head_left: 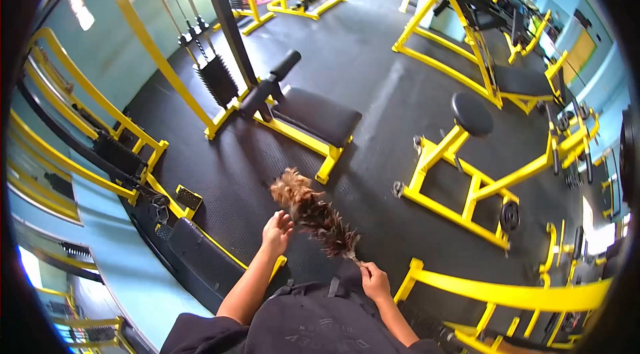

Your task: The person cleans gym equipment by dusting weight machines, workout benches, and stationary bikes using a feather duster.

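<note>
A brown feather duster (327, 224) slants across in front of my body, its lighter tuft pointing up and to the left. My right hand (375, 282) is closed around the thin handle at its lower end. Close to the feathers on the left, my left hand (277, 231) is raised with its fingers apart and loosely bent. It holds nothing, and I cannot tell whether its fingertips touch the feathers.
Ahead stands a yellow-framed machine with a black padded seat (319, 114) and a weight stack (217, 81). A round-seated machine (472, 114) is on the right. A black bench (203, 257) lies left, beside a mirrored wall. Black matting (373, 167) covers the floor.
</note>
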Action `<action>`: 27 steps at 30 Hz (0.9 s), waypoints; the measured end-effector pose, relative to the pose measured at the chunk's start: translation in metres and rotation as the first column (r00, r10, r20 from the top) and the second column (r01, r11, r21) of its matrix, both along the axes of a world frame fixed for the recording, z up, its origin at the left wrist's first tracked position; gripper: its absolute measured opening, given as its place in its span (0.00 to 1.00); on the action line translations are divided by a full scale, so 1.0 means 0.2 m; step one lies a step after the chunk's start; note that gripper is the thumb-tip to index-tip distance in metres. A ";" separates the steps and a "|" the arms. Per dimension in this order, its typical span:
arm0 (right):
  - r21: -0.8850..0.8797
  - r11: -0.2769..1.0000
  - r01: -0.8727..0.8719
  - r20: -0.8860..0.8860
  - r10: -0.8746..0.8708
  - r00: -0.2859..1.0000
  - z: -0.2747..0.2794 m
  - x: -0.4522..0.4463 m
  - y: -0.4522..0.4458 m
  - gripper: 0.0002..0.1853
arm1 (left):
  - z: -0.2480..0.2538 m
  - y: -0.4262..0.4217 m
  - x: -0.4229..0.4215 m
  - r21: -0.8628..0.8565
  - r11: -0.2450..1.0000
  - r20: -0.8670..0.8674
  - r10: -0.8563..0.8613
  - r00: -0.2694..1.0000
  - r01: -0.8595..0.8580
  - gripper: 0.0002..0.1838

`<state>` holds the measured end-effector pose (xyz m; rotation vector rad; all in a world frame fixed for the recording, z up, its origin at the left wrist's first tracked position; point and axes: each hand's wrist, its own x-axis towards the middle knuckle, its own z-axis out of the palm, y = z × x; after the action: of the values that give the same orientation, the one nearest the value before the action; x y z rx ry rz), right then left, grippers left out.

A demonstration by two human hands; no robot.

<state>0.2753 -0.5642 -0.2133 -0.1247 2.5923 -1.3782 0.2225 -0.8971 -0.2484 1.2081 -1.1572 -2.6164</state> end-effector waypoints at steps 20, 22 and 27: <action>-0.137 0.884 -0.448 0.209 0.468 0.859 0.01 -1.27 -0.30 0.12 | 0.23 -0.40 -0.95 0.195 0.925 -0.411 0.378 0.829 -0.325 0.31; -0.133 0.901 -0.413 0.180 0.431 0.884 -0.02 -1.40 -0.38 0.12 | 0.19 -0.52 -1.12 0.091 0.969 -0.483 0.244 0.841 -0.229 0.32; -0.052 0.990 -0.129 0.176 0.136 0.975 -0.19 -1.72 -0.60 0.11 | -0.21 -0.98 -1.44 -0.099 0.791 0.065 0.611 0.789 -0.604 0.17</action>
<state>-0.0682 -0.6833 -0.2508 -0.1689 2.3655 -1.3292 -0.0648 -1.0935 -0.2898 1.4073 -0.6922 -2.0294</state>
